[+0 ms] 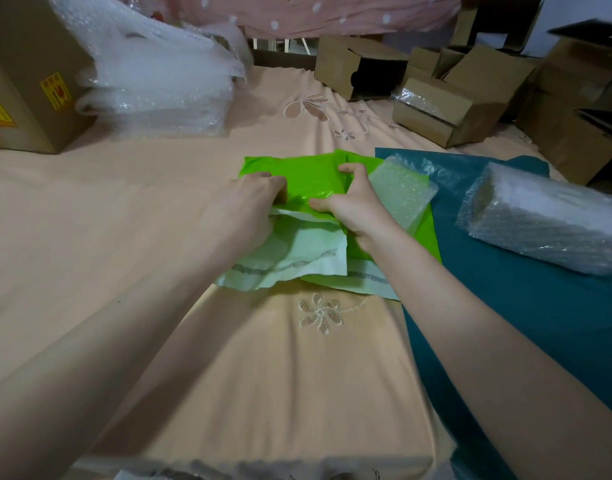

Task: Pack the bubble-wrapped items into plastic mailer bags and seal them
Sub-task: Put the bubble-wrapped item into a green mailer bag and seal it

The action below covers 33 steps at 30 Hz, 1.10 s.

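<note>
Two bare hands work on a bright green mailer bag (308,174) that lies on a peach bedsheet (124,216) embroidered with flowers. The left hand (252,202) grips the bag's left edge, its fingers (273,183) curled over the green plastic. The right hand (353,202) pinches the bag's right part, thumb toward the near side and fingers bent over the far side. Near the person, the bag's pale inner flap (297,258) is folded open, with a grey strip running across it. A second green bag (370,271) lies under the first, its own pale flap showing below the right wrist.

Just right of the right hand, a small bubble-wrapped item (401,192) rests partly on the green plastic and partly on a teal cloth (505,306) spread over the bed's right side. A larger bubble-wrapped bundle (554,216) lies farther right on that cloth.

At the far left stands a big cardboard box (27,74) bearing yellow stickers, with a heap of bubble wrap (159,74) beside it. Several smaller cardboard boxes (446,102) sit at the far right, some open
</note>
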Each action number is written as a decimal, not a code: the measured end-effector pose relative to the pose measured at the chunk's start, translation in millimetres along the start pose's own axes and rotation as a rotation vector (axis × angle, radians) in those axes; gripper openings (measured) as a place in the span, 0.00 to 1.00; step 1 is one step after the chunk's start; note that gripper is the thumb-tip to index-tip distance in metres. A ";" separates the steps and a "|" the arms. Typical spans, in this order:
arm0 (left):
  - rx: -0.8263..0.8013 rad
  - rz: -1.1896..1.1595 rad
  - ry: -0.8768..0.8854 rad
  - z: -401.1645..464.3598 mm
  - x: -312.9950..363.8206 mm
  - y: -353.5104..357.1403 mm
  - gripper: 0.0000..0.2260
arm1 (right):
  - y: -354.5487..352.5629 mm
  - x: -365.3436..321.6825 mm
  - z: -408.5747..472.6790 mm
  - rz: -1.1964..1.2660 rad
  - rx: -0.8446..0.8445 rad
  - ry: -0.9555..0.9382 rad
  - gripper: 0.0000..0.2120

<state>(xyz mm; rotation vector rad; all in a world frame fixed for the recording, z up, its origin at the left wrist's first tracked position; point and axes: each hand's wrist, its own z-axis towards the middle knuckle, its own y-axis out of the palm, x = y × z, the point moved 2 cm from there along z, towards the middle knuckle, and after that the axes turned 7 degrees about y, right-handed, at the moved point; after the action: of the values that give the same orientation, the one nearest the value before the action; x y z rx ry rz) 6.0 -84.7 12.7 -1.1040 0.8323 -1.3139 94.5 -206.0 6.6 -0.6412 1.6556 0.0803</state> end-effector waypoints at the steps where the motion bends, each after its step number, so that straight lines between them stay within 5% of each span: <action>1: 0.025 -0.014 -0.011 0.4 -0.3 -0.6 0.10 | 0.6 -0.1 -1.1 -0.009 -0.016 -0.010 0.32; 10: 0.050 -0.032 -0.045 5.1 -0.7 -4.3 0.10 | -1.2 -4.7 -12.1 -0.232 0.047 -0.162 0.29; 15: -0.061 -0.136 -0.036 2.5 -1.4 -16.1 0.14 | -11.3 -21.0 -39.0 -0.381 0.370 -0.589 0.12; 19: 0.020 -0.248 0.005 -2.7 3.9 -30.4 0.07 | -2.4 -35.1 -81.6 -0.407 0.208 -0.857 0.10; 23: 0.054 -0.261 0.012 -2.0 11.2 -36.7 0.10 | 17.9 -18.2 -87.7 -1.022 0.012 -0.783 0.12; 26: 0.040 -0.307 0.054 -1.4 11.6 -35.3 0.09 | 21.9 -1.9 -80.9 -1.130 -0.002 -0.775 0.08; 30: 0.010 -0.372 0.049 -0.8 12.3 -33.4 0.08 | 30.6 12.2 -60.2 -1.263 0.004 -0.671 0.26; 33: 0.011 -0.372 0.025 3.4 9.8 -33.4 0.10 | 33.0 12.2 -47.6 -1.391 -0.030 -0.559 0.27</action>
<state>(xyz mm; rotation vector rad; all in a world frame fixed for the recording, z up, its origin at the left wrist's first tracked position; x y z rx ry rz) -0.1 -91.3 46.5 -1.2773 0.6556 -1.6398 36.7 -201.9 -5.1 -1.4954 0.4328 -0.6600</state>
